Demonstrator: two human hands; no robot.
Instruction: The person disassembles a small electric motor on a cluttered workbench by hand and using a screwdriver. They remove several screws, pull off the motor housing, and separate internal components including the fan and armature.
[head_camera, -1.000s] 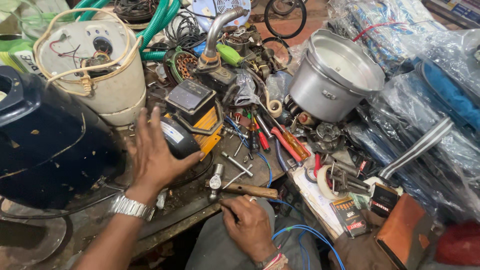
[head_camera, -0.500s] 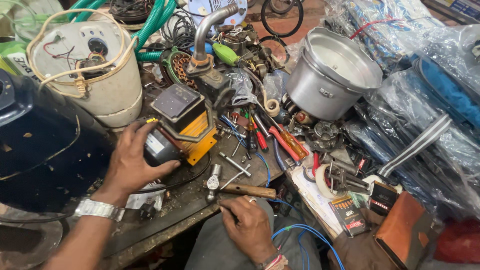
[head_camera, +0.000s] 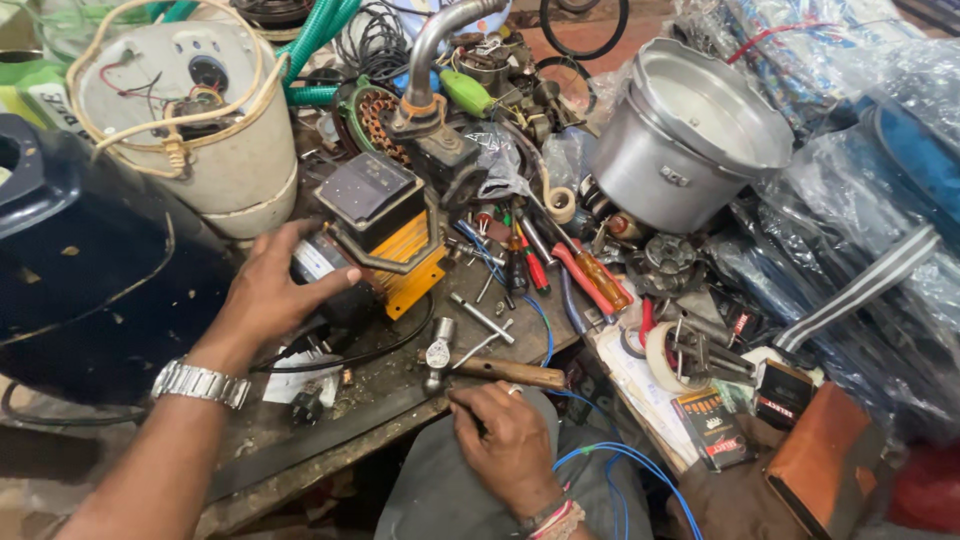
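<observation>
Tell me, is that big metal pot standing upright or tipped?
Tipped. The metal pot leans on the clutter with its open mouth tilted toward the camera, so its inside shows; no lid on it.

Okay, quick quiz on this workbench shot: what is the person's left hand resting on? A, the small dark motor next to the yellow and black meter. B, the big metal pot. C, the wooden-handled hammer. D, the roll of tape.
A: the left hand lies over the small dark motor beside the yellow meter, well away from the metal pot.
</observation>
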